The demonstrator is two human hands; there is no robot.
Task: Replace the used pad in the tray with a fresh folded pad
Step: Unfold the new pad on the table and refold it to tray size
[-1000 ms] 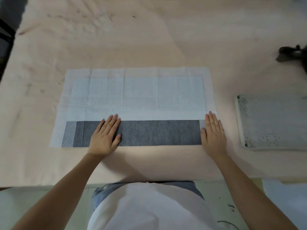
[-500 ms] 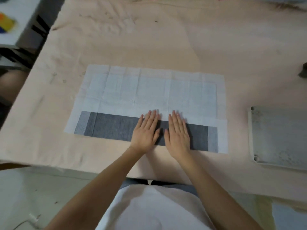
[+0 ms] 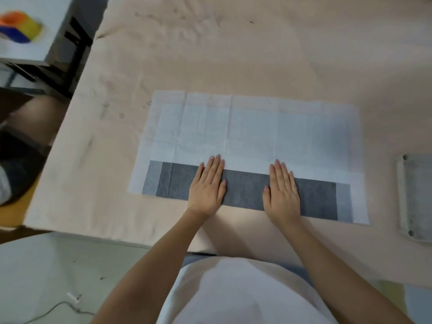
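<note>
A fresh white pad [image 3: 252, 134] lies spread flat on the beige table. Its near edge is folded over, showing a dark grey strip [image 3: 245, 190] along the front. My left hand [image 3: 208, 185] presses flat on that strip left of the middle, fingers together. My right hand [image 3: 281, 190] lies flat on the strip right of the middle. Neither hand grips anything. The tray [image 3: 402, 197] sits at the right edge of the view with a grey speckled pad [image 3: 420, 195] inside it, mostly cut off.
The beige table cover [image 3: 233, 54] stretches far behind the pad. At the far left stand a dark frame [image 3: 70, 54] and a white surface with a blurred colourful object [image 3: 18, 26]. A cable [image 3: 58, 307] lies on the floor below the table's front edge.
My hands came together at the strip's middle, then spread apart again along the fold. The view has swung left, pushing the tray toward the right edge.
</note>
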